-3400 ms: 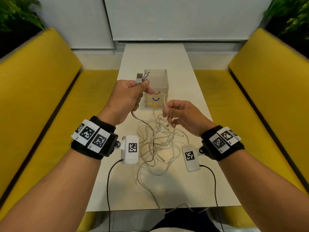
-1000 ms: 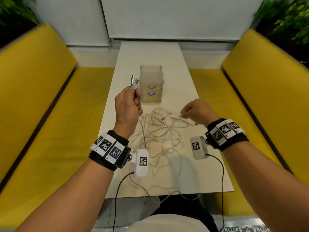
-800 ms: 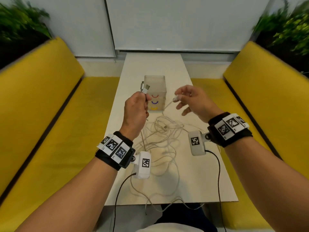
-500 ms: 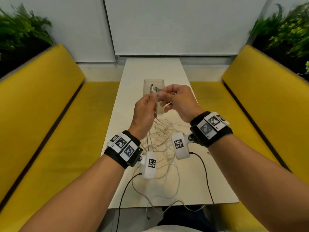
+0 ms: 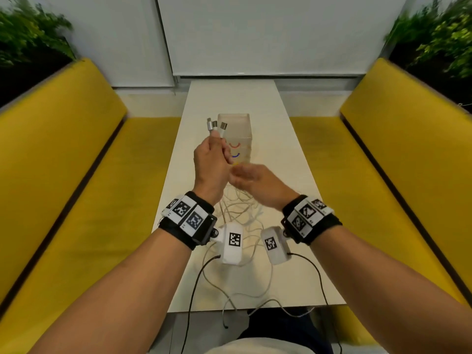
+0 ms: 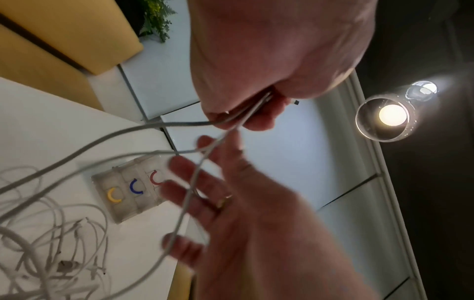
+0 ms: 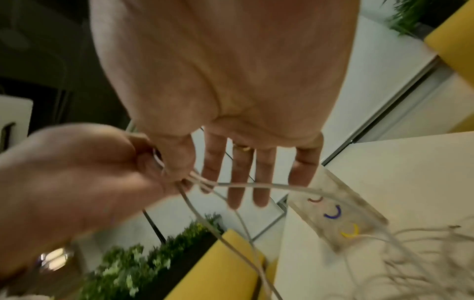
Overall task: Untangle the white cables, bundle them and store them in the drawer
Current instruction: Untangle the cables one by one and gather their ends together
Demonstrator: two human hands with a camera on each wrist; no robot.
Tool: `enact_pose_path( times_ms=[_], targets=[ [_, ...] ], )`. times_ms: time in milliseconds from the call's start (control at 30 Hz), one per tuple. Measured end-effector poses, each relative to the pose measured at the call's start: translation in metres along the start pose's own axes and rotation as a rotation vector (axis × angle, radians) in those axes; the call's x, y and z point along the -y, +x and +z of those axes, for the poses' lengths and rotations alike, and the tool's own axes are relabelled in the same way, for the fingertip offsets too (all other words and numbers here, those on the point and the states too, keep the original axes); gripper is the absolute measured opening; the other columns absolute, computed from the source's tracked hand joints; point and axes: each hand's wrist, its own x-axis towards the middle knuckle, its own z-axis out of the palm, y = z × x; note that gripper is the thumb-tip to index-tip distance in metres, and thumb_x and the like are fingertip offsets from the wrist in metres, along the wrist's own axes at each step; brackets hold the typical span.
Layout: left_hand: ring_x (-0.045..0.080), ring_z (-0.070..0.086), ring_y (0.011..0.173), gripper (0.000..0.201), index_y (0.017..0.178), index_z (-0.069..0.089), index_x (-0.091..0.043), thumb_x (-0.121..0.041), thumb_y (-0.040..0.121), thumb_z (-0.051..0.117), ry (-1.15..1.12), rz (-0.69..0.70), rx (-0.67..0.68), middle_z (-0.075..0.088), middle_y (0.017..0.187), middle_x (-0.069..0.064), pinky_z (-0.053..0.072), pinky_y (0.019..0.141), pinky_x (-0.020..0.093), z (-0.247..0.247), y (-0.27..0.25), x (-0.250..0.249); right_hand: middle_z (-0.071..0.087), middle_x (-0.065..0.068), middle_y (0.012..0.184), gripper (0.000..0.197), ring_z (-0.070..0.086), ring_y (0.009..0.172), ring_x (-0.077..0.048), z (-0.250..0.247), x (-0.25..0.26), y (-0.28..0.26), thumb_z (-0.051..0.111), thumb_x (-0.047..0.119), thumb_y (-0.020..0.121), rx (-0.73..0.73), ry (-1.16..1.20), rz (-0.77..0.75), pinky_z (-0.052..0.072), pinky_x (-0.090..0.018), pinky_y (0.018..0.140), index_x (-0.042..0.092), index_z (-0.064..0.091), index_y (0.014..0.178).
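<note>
My left hand (image 5: pixel 212 159) is raised over the table and grips the ends of three white cables; their plugs (image 5: pixel 215 125) stick up above the fist. The cables (image 6: pixel 159 130) run down from the fist (image 7: pixel 84 174) to a tangled heap (image 5: pixel 242 213) on the table. My right hand (image 5: pixel 251 178) hovers just right of and below the left, fingers (image 7: pixel 238 182) straight and spread (image 6: pixel 195 182), holding nothing; a cable crosses in front of them. The clear drawer box (image 5: pixel 240 139), with red, blue and yellow handles (image 6: pixel 136 186), stands behind the hands (image 7: pixel 333 213).
The long white table (image 5: pixel 288 154) runs away from me between two yellow benches (image 5: pixel 63 162). One cable end hangs over the near table edge (image 5: pixel 224 320). Plants stand behind both benches. A ceiling lamp (image 6: pixel 389 115) shows in the left wrist view.
My right hand passed a third plug into the left fist, let go and dropped lower with fingers spread. The left hand moved slightly left, now holding three plugs instead of two.
</note>
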Motion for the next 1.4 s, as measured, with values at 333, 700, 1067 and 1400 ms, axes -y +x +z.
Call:
enact_pose_path(
  times_ms=[333,700,1067,1400],
  targets=[
    [0.01,0.021,0.049,0.04,0.074,0.043,-0.02,-0.036,0.11,0.034,-0.242,0.13,-0.101,0.03,0.057,-0.007,0.022,0.042,0.024,-0.012,0.016,-0.042,0.072,-0.001,0.077,0.019,0.068,0.079,-0.02,0.01,-0.078,-0.006,0.064,0.032,0.088,-0.264,0.005,0.028,0.056,-0.048,0.087,0.016,0.069,0.078],
    [0.014,0.02,0.053,0.038,0.08,0.046,-0.017,-0.033,0.111,0.031,-0.384,0.382,-0.114,0.031,0.06,-0.004,0.023,0.043,0.027,-0.032,0.018,-0.104,0.071,-0.012,0.094,0.024,0.065,0.089,-0.029,0.007,-0.151,-0.015,0.055,0.022,0.098,-0.153,-0.318,0.36,0.044,-0.032,0.067,0.008,0.072,0.089],
    [0.009,0.028,0.054,0.014,0.085,0.042,-0.018,-0.01,0.095,0.048,-0.103,0.166,0.018,0.036,0.065,-0.007,0.024,0.05,0.029,-0.027,0.023,-0.041,0.062,-0.008,0.071,0.019,0.055,0.057,-0.006,-0.043,-0.01,0.018,0.048,-0.005,0.097,-0.409,0.14,-0.055,0.039,-0.018,0.051,-0.008,0.067,0.099],
    [0.01,0.029,0.045,0.039,0.075,0.051,-0.013,-0.041,0.093,0.07,0.268,0.018,0.426,0.033,0.055,-0.006,0.028,0.044,0.024,-0.003,0.004,-0.022,0.061,0.003,0.075,0.02,0.06,0.076,-0.024,-0.043,0.067,0.018,0.055,0.02,0.093,-0.415,-0.759,-0.163,0.045,-0.033,0.061,0.024,0.066,0.078]
  ],
)
